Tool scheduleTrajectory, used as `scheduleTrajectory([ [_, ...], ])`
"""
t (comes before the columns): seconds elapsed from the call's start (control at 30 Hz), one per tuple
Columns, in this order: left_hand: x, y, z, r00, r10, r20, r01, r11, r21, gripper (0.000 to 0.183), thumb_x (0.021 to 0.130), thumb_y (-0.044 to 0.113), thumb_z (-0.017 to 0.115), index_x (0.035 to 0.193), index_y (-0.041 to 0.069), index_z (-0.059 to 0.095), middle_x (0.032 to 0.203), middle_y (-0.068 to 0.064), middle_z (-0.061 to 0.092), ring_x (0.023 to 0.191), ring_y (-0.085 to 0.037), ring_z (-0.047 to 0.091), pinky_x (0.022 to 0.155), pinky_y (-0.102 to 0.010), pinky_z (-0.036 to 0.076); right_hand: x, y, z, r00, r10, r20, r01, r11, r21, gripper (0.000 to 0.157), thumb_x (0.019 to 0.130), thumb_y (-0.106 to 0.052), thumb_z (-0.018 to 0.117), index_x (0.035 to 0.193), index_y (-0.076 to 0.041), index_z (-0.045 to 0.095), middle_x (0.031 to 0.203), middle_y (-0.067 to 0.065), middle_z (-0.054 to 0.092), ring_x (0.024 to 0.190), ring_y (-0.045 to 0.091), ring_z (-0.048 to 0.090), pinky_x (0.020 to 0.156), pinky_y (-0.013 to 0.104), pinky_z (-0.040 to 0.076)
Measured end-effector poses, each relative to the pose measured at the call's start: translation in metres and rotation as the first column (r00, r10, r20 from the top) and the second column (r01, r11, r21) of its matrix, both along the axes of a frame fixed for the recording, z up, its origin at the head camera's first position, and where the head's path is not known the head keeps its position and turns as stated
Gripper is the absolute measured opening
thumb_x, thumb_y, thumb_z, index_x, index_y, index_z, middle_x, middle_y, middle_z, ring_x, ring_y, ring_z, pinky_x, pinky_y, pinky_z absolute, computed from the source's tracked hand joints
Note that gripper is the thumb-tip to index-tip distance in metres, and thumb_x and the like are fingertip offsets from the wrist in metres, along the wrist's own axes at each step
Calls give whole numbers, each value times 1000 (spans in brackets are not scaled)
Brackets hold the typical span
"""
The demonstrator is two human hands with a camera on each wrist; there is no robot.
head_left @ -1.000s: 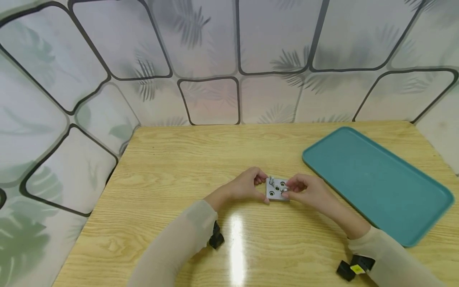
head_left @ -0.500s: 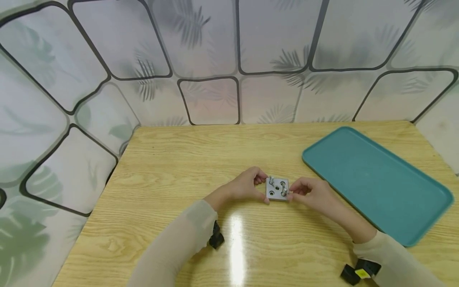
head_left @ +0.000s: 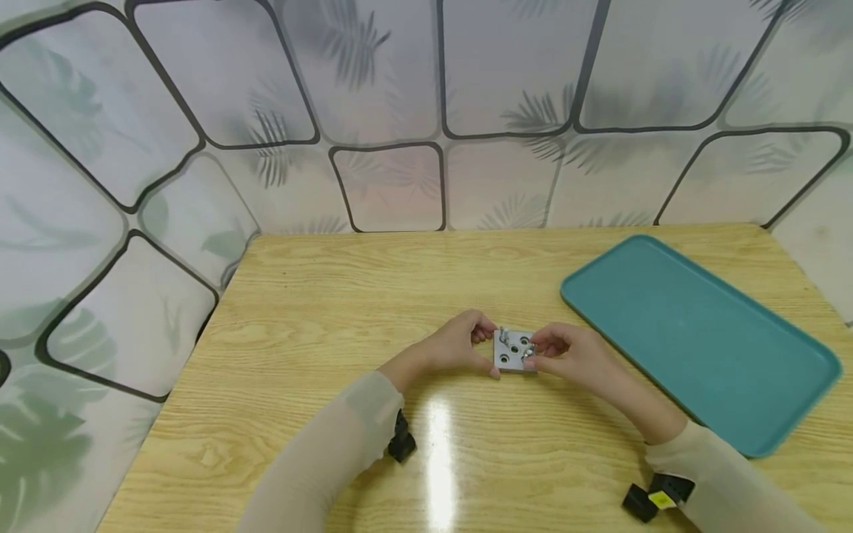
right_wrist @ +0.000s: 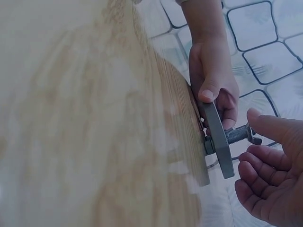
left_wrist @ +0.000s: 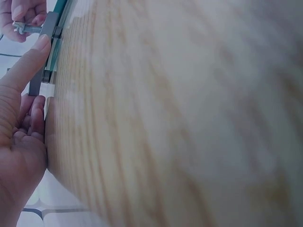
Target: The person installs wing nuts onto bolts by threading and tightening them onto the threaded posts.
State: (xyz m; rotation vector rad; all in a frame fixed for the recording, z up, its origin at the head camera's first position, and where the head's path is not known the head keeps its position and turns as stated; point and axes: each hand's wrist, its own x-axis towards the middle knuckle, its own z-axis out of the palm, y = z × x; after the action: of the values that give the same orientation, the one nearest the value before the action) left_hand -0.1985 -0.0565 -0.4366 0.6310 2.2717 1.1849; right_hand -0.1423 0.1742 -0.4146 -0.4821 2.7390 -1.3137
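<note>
A small square metal plate (head_left: 516, 363) with several round holes lies near the table's middle. My left hand (head_left: 458, 344) grips its left side, thumb at the near corner and fingers at the far one. One wing screw (head_left: 504, 337) stands at the far left corner. At the near right corner is a second wing screw (right_wrist: 238, 134), its threaded shank standing out from the plate. My right hand (head_left: 574, 354) pinches its winged head between thumb and index finger, the other fingers curled below. In the right wrist view, a nut (right_wrist: 209, 145) shows under the plate.
A teal tray (head_left: 686, 333) lies at an angle on the right of the wooden table (head_left: 346, 296). Behind the table hangs a patterned backdrop (head_left: 506, 74). Black wrist cameras sit under both sleeves.
My right hand drew back a little to the right off the wing screw half a second ago, then came back onto it. My left hand and the plate have stayed put.
</note>
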Motion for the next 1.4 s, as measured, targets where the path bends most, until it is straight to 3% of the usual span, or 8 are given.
scheduleTrajectory([
  [0.33, 0, 0, -1, 1000, -9, -9, 9, 1000, 0, 67, 66, 25, 88, 119, 8, 51, 107, 0, 50, 97, -12, 46, 86, -22, 42, 5, 0, 4, 999, -30, 23, 30, 1000, -7, 22, 77, -18, 79, 92, -4, 68, 77, 1, 63, 69, 10, 54, 59, 23, 45],
  [0.67, 1, 1, -3, 1000, 1, 1, -1, 1000, 14, 67, 65, 23, 88, 119, 7, 52, 106, 0, 50, 96, -12, 46, 86, -23, 41, 12, 3, 2, 1000, 23, -5, -23, 999, -29, 13, 77, -9, 78, 85, -5, 69, 74, 0, 64, 65, 4, 55, 57, 23, 47],
  [0.93, 2, 2, -3, 1000, 4, 3, -4, 1000, 10, 67, 64, 24, 88, 118, 8, 52, 106, 0, 51, 96, -12, 47, 85, -22, 42, 11, 6, 3, 999, -47, -14, 47, 999, 5, 18, 74, -9, 80, 87, -4, 68, 74, 1, 63, 66, 5, 54, 57, 22, 45],
  [1.17, 1, 2, -2, 1000, 6, -7, -6, 1000, 14, 67, 64, 23, 89, 118, 7, 52, 106, -1, 50, 96, -12, 46, 86, -23, 41, 6, 5, 4, 999, -48, -23, 48, 999, -2, 22, 74, -4, 78, 92, -1, 67, 80, 4, 66, 68, 4, 55, 58, 21, 47],
  [1.4, 1, 0, 0, 1000, 11, -1, -11, 1000, 10, 68, 64, 24, 88, 119, 9, 52, 107, 0, 50, 98, -12, 46, 87, -23, 41, 4, 3, 5, 999, -43, -12, 43, 999, 6, 27, 73, -10, 81, 94, -1, 67, 84, 6, 68, 71, 8, 58, 60, 22, 48],
])
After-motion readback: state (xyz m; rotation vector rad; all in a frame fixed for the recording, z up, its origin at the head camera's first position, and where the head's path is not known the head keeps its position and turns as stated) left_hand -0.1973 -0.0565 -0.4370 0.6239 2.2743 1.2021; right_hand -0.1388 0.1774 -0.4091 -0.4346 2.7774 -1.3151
